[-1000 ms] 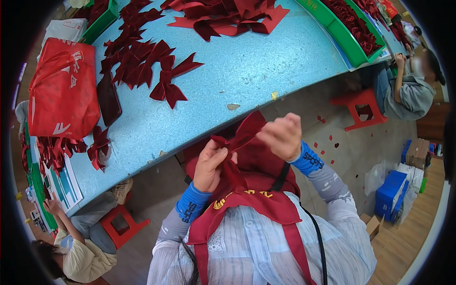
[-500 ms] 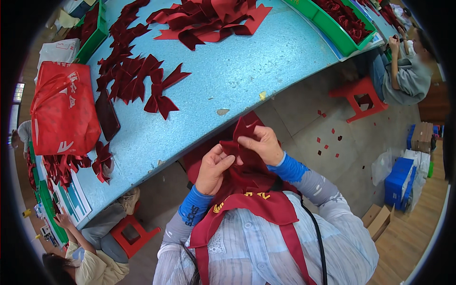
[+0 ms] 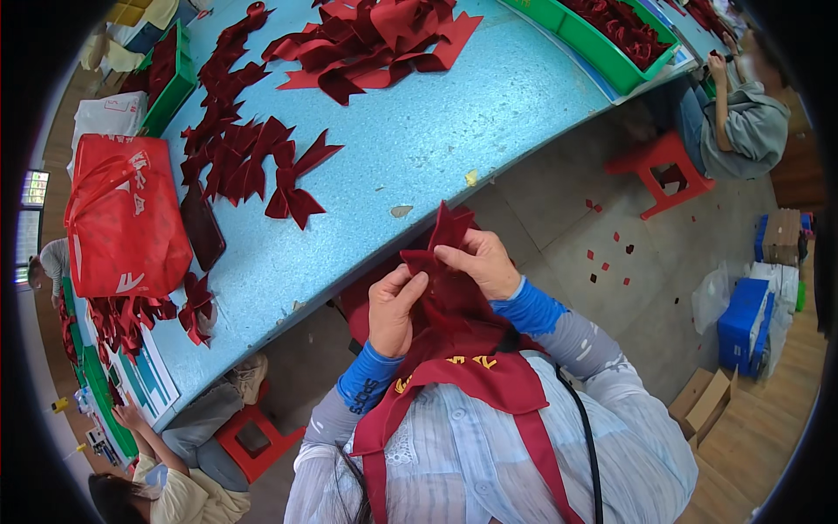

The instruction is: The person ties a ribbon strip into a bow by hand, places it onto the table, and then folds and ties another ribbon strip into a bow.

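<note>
Close to the chest, above a red apron (image 3: 489, 384), the left hand (image 3: 393, 310) and right hand (image 3: 480, 262) meet on a dark red fabric piece (image 3: 445, 262) — fingers of both closed on it, pinching its folds, held in the air just short of the table edge. Blue sleeve cuffs (image 3: 528, 306) cover both wrists.

Beyond the hands lies the pale blue table (image 3: 419, 140), curved by the lens. A finished dark red bow (image 3: 292, 188) rests on it beside a spread of similar bows, and a heap of cut red fabric (image 3: 375, 35) lies farther back. At the left sits a red bag (image 3: 122, 218); green trays (image 3: 611, 44) line the far edge.

On the grey floor stand a red stool (image 3: 659, 170) — a seated person (image 3: 738, 122) beside it — and blue crates (image 3: 742, 319) at the right.
</note>
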Available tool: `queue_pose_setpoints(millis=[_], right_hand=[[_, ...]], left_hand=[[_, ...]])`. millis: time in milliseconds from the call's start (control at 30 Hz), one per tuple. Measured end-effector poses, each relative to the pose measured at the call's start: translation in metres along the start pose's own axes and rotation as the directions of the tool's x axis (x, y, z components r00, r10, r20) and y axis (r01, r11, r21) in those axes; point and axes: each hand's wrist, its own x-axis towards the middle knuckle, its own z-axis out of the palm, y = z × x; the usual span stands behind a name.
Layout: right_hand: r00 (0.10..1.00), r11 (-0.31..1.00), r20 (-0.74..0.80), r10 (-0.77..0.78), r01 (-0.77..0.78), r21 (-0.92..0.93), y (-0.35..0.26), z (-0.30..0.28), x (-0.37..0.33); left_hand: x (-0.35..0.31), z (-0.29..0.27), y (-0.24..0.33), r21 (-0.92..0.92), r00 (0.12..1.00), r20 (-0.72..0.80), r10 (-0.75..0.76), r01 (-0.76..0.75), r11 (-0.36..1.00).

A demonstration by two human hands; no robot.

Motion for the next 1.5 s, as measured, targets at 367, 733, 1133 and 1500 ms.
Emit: queue_pose_setpoints(millis=[367, 733, 1133, 1500], right_hand=[[0.989, 0.982, 0.083, -0.119, 0.105, 0.158, -0.018, 0.003, 0.008], [0.932, 0.659, 0.189, -0.310, 0.354, -0.664, -0.034, 0.026, 0.013], [0.538, 0.089, 0.340, -0.771, 0.620, -0.779, -0.083, 0.018, 0.027], [0.558, -0.205, 0.730, -0.395, 0.721, -0.662, -0.063, 0.039, 0.077]], left_hand=[[0.019, 0.006, 0.069, 0.159, 0.971, -0.009, 0.240, -0.236, 0.959], [0.083, -0.002, 0.097, 0.481, 0.986, 0.131, 0.107, -0.157, 0.862], [0.040, -0.003, 0.091, 0.882, 0.643, 0.460, 0.613, -0.413, -0.228], [0.039, -0.018, 0.061, 0.876, 0.727, 0.482, 0.489, -0.384, -0.293]])
